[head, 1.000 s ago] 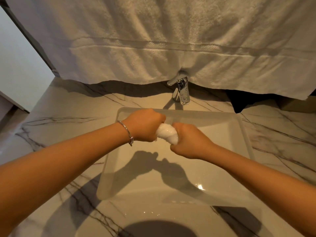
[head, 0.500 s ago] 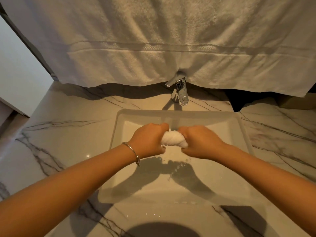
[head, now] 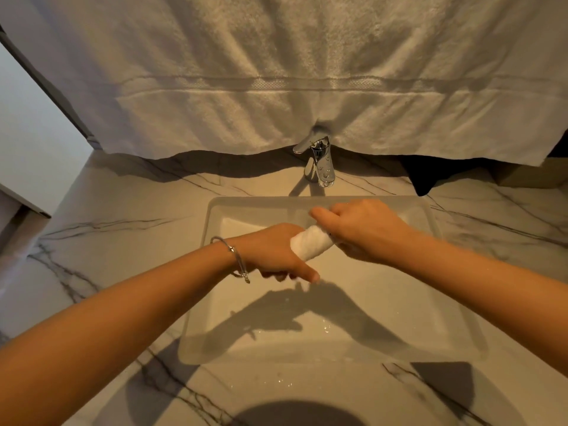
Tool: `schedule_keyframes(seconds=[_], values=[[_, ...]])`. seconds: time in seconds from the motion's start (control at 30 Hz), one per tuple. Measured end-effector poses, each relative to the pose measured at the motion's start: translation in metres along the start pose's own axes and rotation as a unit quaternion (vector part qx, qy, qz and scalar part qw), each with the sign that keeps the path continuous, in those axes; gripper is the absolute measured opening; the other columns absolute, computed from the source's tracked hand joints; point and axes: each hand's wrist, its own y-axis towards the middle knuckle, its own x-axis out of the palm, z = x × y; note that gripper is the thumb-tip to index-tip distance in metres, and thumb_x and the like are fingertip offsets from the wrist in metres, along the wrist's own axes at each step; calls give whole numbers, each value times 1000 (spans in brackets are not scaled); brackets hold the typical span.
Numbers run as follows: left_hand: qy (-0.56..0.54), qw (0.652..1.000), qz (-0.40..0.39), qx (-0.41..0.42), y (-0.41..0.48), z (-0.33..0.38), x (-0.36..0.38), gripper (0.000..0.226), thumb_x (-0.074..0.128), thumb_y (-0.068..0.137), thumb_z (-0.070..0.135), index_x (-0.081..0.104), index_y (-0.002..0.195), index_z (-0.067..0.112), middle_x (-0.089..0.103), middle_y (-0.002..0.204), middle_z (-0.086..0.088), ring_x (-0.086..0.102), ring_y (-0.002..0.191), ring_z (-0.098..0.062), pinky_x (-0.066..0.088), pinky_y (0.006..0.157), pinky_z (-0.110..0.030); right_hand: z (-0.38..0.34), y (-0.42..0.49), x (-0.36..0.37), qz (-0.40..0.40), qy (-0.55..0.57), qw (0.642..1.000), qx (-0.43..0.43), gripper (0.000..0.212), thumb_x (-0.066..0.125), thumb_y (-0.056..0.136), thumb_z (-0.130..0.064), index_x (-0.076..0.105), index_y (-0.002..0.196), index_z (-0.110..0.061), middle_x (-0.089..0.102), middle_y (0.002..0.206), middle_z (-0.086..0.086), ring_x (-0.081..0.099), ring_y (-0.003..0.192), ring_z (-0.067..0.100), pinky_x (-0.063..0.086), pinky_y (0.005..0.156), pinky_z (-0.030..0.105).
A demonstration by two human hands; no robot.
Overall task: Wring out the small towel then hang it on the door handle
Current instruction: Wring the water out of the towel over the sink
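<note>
A small white towel [head: 311,245], rolled into a tight twist, is held over the rectangular white sink [head: 455,339]. My left hand [head: 270,253], with a silver bracelet on its wrist, grips the towel's near left end. My right hand [head: 362,229] grips the far right end, slightly higher and further back. Only the short middle stretch of the towel shows between the two fists. A few water drops lie on the sink floor. No door handle is in view.
A chrome tap [head: 319,162] stands behind the sink on the veined marble counter [head: 123,216]. A large white towel [head: 276,72] hangs across the back, draped over the tap's top. A white wall or door edge [head: 33,142] is at the left.
The two fists have turned against each other: my right hand rose and moved back, my left hand dropped nearer. The towel now lies slanted and more of it shows.
</note>
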Motion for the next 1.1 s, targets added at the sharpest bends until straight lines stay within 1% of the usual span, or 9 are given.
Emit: schedule_keyframes(seconds=[0.07, 0.13, 0.23, 0.33, 0.37, 0.47, 0.6, 0.77, 1.1], values=[[193, 976, 98, 38, 6, 0, -2, 30, 71, 72, 20, 58, 96, 7, 64, 73, -5, 61, 62, -18, 50, 53, -28, -6, 2, 14, -44, 61, 995, 60, 30, 61, 77, -18, 49, 104, -13, 67, 87, 14, 52, 63, 29, 25, 45, 23], [293, 942, 156, 48, 12, -3, -3, 21, 65, 72, 13, 57, 92, 7, 67, 86, -13, 62, 78, -29, 54, 67, -36, -10, 6, 27, -63, 154, 978, 122, 22, 60, 73, -16, 53, 93, -16, 66, 83, 12, 56, 69, 30, 32, 50, 26], [387, 899, 202, 42, 19, -2, -8, 23, 63, 74, 14, 54, 95, 11, 66, 92, -14, 61, 81, -32, 51, 64, -38, -16, 10, 46, -61, 314, 917, 238, 13, 61, 67, -10, 53, 76, -13, 59, 71, 6, 54, 63, 26, 36, 48, 26], [491, 836, 229, 81, 28, 9, -17, 29, 62, 76, 13, 50, 102, 10, 64, 92, -17, 61, 78, -35, 40, 57, -35, -36, 11, 60, 34, 525, 773, 354, 5, 58, 61, 1, 54, 64, 3, 51, 54, 7, 42, 46, 19, 32, 42, 22], [521, 816, 229, 96, 30, 13, -20, 30, 61, 76, 12, 49, 104, 9, 64, 90, -17, 60, 74, -35, 38, 55, -34, -45, 12, 62, 61, 583, 714, 383, 3, 56, 59, 3, 53, 59, 2, 48, 49, 6, 38, 41, 17, 29, 39, 19], [573, 780, 220, 124, 33, 19, -24, 33, 59, 79, 11, 45, 109, 8, 64, 84, -17, 45, 60, -29, 35, 52, -33, -63, 13, 65, 85, 700, 564, 430, 25, 53, 58, 4, 45, 44, -16, 39, 36, -2, 29, 33, 12, 24, 37, 17], [568, 780, 225, 138, 34, 17, -22, 32, 57, 79, 11, 44, 108, 8, 65, 83, -18, 40, 60, -28, 34, 52, -33, -69, 10, 62, 68, 790, 447, 413, 34, 45, 66, 9, 38, 46, -16, 31, 31, -4, 21, 28, 9, 18, 35, 12], [565, 782, 220, 146, 35, 12, -25, 35, 59, 80, 15, 42, 110, 10, 65, 86, -17, 46, 63, -29, 37, 54, -32, -69, 9, 55, 33, 822, 406, 397, 30, 41, 70, 9, 34, 53, -14, 30, 33, -2, 19, 26, 7, 16, 32, 11], [548, 793, 227, 142, 37, 1, -21, 37, 62, 79, 18, 42, 110, 10, 66, 90, -17, 60, 71, -32, 42, 57, -31, -70, 9, 56, 14, 822, 404, 402, 28, 40, 71, 9, 33, 56, -13, 31, 33, -2, 20, 26, 7, 15, 32, 10]])
